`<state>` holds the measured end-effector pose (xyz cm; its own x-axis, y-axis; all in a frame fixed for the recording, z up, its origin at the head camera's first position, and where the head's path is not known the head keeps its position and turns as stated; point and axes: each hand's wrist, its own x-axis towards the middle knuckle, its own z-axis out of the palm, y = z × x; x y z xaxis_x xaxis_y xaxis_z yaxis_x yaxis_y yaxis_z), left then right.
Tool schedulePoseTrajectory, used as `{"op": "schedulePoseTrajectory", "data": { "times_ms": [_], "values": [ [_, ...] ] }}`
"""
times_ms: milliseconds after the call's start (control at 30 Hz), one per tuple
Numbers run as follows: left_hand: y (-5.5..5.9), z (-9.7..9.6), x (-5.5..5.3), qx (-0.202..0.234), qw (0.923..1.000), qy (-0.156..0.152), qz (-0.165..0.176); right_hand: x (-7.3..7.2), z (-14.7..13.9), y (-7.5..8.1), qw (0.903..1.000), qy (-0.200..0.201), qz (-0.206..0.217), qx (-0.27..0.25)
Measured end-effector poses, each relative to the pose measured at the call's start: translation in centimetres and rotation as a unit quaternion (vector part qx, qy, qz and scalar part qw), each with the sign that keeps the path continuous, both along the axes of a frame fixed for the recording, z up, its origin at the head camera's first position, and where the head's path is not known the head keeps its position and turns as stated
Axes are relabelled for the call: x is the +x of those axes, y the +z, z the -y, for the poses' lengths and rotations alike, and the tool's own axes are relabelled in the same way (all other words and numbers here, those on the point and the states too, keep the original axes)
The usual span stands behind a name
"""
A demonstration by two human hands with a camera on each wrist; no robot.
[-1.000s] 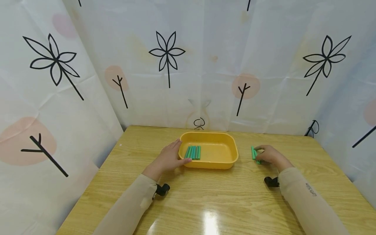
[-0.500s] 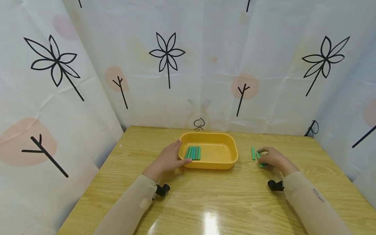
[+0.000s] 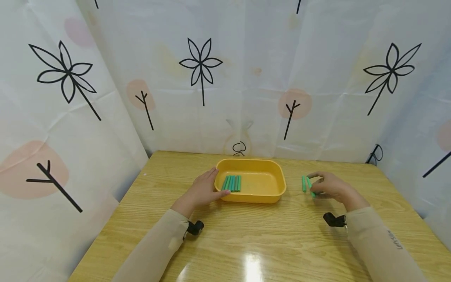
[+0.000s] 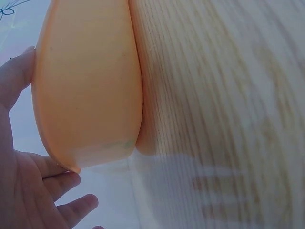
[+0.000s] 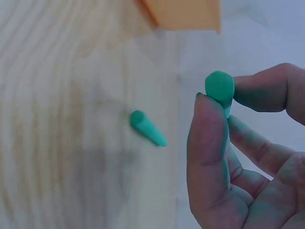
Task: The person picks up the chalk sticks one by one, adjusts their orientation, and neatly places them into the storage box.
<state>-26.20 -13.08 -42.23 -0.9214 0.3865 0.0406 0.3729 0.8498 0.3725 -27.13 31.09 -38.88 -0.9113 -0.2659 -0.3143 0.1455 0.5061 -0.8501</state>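
My left hand (image 3: 202, 188) rests on the left end of a yellow plastic tray (image 3: 262, 199), its thumb along the front rim. In the left wrist view, straight fingertips touch the tray's edge (image 4: 86, 86) and the other fingers hang free. My right hand (image 3: 331, 187) is right of the tray, pinching a green chalk-like stick (image 5: 219, 86) between thumb and index finger. Just left of it, a second green stick (image 3: 303, 184) lies on the table. Inside the tray's left part, several green and bluish sticks (image 3: 231, 183) lie side by side.
The wooden table (image 3: 225, 243) reaches back to a white patterned cloth (image 3: 246, 78), which also hangs at both sides. Black wrist cameras (image 3: 195, 228) sit at both cuffs. A black cord-like item (image 3: 375, 154) is at the back right corner.
My right hand has drawn the pinched stick right, away from the other one, then slightly back up. The other stick stays on the table. My left hand and the tray have not moved.
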Motion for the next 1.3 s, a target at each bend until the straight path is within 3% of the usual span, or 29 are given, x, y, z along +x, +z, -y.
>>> {"op": "schedulePoseTrajectory", "data": {
  "times_ms": [200, 667, 1300],
  "values": [
    [0.1, 0.1, 0.1, 0.003, 1.0000, -0.002, 0.002, 0.0, 0.5, 1.6, 0.9991, 0.027, -0.013, -0.031],
    [-0.1, 0.1, 0.0, 0.002, 1.0000, 0.000, 0.005, 0.5, 3.1, 4.1, 0.9960, 0.032, -0.040, -0.074],
    [0.0, 0.0, 0.0, -0.001, 1.0000, 0.002, 0.007, -1.1, 8.7, 6.2, 0.9883, 0.025, -0.054, -0.141]
  ]
}}
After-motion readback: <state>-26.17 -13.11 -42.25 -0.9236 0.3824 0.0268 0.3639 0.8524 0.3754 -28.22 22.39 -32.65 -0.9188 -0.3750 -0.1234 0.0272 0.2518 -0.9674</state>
